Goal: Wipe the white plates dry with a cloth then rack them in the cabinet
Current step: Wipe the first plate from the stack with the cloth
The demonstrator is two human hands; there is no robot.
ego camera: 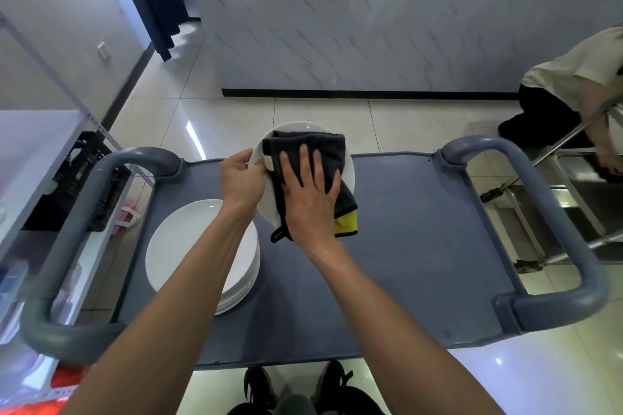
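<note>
So I've got my left hand [240, 178] pinching the white plate [349, 168] by its rim, tilted up over the grey cart [421, 246], right hand [310, 189] spread flat pressing the dark cloth [303, 145] on it. Plate stack [188, 242] sits below left.

We stand at the near edge of a cart [404, 246]; a stack of plates [188, 246] sits on its left part; above the cart's far edge, our left hand [241, 178] holds one plate [349, 165] by its left rim; our right hand [310, 192] lies flat on a cloth [323, 148] spread over that plate; shelving [40, 145] stands left of the cart; another person [573, 77] crouches far right.
</note>
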